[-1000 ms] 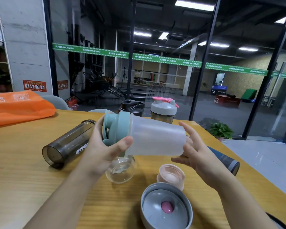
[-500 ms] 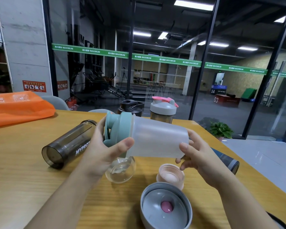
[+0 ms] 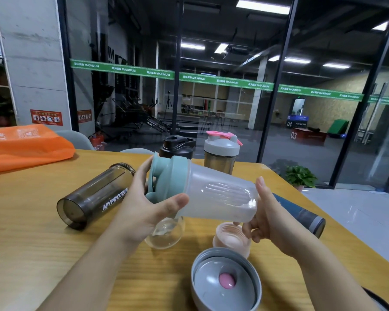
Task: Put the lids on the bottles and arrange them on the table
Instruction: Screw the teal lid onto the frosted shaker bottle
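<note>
I hold a frosted clear shaker bottle (image 3: 220,196) sideways above the table. My left hand (image 3: 144,209) grips its teal lid (image 3: 169,178), which sits on the bottle's mouth. My right hand (image 3: 267,221) grips the bottle's base. A lidless smoky bottle (image 3: 94,196) marked MYPROTEIN lies on its side at the left. A grey lid (image 3: 225,281) with a pink plug lies upside down near me. A pink lid (image 3: 231,241) lies behind it. A clear glass bottle (image 3: 166,232) lies under my left hand. A dark blue bottle (image 3: 301,214) lies at the right.
Two lidded shakers stand at the far edge of the wooden table (image 3: 32,243): a black one (image 3: 177,147) and a smoky one with a grey and pink lid (image 3: 221,151). An orange bag (image 3: 25,147) lies at the far left. A glass wall stands behind.
My right hand has closed round the bottle's base, from open fingers a second ago. The bottle has tilted slightly, lid end higher. My left hand stays on the lid.
</note>
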A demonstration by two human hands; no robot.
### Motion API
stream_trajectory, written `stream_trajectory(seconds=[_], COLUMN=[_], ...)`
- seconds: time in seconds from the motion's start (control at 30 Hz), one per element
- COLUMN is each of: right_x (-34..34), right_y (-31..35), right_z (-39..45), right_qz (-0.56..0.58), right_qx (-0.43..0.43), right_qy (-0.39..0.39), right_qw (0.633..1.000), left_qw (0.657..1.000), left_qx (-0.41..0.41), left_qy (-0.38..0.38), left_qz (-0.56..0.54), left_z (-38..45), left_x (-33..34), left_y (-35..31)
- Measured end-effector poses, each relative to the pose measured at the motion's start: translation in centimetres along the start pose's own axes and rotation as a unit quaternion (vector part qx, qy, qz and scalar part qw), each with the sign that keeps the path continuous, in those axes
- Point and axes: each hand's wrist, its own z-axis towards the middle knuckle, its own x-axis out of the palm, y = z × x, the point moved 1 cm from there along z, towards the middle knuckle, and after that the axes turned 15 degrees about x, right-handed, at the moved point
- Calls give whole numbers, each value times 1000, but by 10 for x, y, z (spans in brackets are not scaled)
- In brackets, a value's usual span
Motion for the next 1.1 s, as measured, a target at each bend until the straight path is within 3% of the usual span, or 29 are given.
stream_trajectory(seconds=[0.27, 0.5, 1.1], right_x=[-3, -5, -3], right_y=[1, 0, -2], right_z=[-6, -5, -1], right_qz=[-26, -32, -11], right_qx=[-150, -193, -18], right_qy=[12, 19, -4], right_qw=[988, 980, 1000], left_qw=[999, 999, 1000], left_qx=[-1, -13, -4], left_qy=[-33, -51, -10], left_qz=[12, -8, -3], left_z=[3, 4, 2], left_x=[-3, -5, -1], left_y=[4, 5, 3])
